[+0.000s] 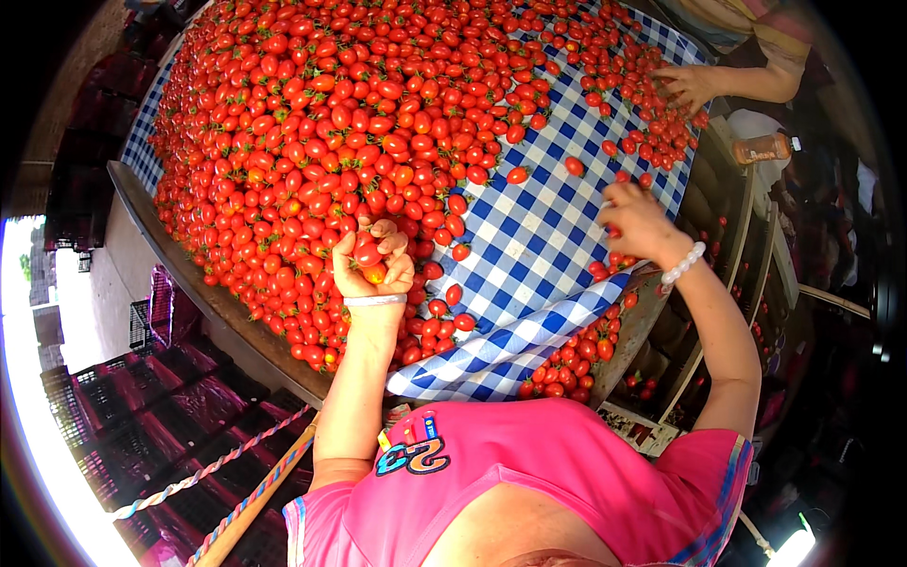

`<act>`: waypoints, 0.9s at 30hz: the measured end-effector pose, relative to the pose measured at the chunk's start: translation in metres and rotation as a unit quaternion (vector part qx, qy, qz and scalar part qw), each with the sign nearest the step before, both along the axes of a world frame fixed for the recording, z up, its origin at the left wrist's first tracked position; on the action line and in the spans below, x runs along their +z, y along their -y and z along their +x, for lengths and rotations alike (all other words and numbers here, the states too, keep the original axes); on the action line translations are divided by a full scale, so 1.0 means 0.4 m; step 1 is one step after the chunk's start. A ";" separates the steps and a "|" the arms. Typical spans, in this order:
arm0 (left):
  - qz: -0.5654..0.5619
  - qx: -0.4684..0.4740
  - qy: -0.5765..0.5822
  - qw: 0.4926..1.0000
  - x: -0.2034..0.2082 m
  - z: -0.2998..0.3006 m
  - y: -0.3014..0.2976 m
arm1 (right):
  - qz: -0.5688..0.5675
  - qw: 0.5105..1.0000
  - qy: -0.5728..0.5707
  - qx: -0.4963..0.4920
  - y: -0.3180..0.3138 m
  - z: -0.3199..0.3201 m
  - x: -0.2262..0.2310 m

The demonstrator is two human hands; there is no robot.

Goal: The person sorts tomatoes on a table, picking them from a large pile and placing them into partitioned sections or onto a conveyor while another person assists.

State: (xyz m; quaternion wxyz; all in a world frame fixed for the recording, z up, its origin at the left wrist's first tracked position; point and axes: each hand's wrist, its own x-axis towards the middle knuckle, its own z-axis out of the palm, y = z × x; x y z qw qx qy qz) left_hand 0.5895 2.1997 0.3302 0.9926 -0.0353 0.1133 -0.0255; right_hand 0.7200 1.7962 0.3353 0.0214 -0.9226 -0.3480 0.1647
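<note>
Pink shirt (567,444), left hand (353,280) cupping tomatoes (367,253), heap (312,123) beyond, right hand (641,224) curled, perhaps around one.

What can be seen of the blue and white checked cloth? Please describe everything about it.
The checked cloth has white, dark blue and paler blue squares; whether it is fabric or plastic-coated, I cannot tell. It lies spread under cherry tomatoes, which hide most of its left and middle. A largely bare strip shows right of the middle, with a few tomatoes on it, and a narrow border shows at the left. Its near edge is bunched into a fold, with tomatoes on both sides.
</note>
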 end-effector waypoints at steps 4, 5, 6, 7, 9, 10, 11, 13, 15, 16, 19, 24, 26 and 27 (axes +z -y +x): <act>-0.010 0.010 0.006 1.000 -0.001 0.005 -0.012 | -0.277 0.925 0.227 -0.128 0.029 0.056 0.005; -0.015 0.004 0.021 1.000 -0.006 0.007 -0.012 | -0.144 0.963 0.212 -0.086 -0.009 0.064 0.006; -0.019 -0.001 0.033 0.999 -0.012 0.001 -0.014 | -0.008 0.981 0.189 -0.043 -0.085 0.060 0.008; -0.016 -0.003 0.031 0.999 -0.016 -0.005 -0.017 | 0.125 0.974 0.186 0.030 -0.182 0.044 0.023; -0.011 -0.015 0.035 0.999 -0.014 0.000 -0.014 | 0.216 0.965 0.123 0.086 -0.355 -0.004 0.007; -0.007 -0.012 0.032 0.999 -0.015 -0.001 -0.016 | 0.261 0.953 0.093 0.123 -0.435 -0.021 0.002; -0.005 -0.015 0.031 0.999 -0.018 0.002 -0.013 | 0.266 0.951 0.086 0.129 -0.494 -0.034 -0.024; 0.005 -0.015 0.038 0.999 -0.020 0.001 -0.015 | 0.241 0.957 0.097 0.129 -0.584 -0.048 -0.070; 0.009 -0.001 0.028 1.000 -0.010 -0.007 -0.014 | 0.192 0.967 0.116 0.118 -0.630 -0.051 -0.068; 0.011 0.004 0.023 1.000 -0.002 -0.007 -0.013 | 0.179 0.973 0.095 0.111 -0.628 -0.048 -0.063; 0.033 -0.016 0.019 0.999 -0.003 -0.001 0.000 | 0.144 0.984 0.054 0.094 -0.593 -0.048 -0.080; 0.161 -0.084 -0.063 0.981 0.036 -0.010 0.090 | 0.386 0.921 -0.028 -0.041 -0.448 -0.132 0.003; 0.266 -0.132 -0.031 0.954 0.062 -0.045 0.148 | 0.441 0.843 -0.266 -0.154 -0.394 -0.192 0.093; 0.346 -0.163 0.032 0.923 0.060 -0.065 0.177 | 0.424 0.825 -0.332 -0.171 -0.353 -0.219 0.118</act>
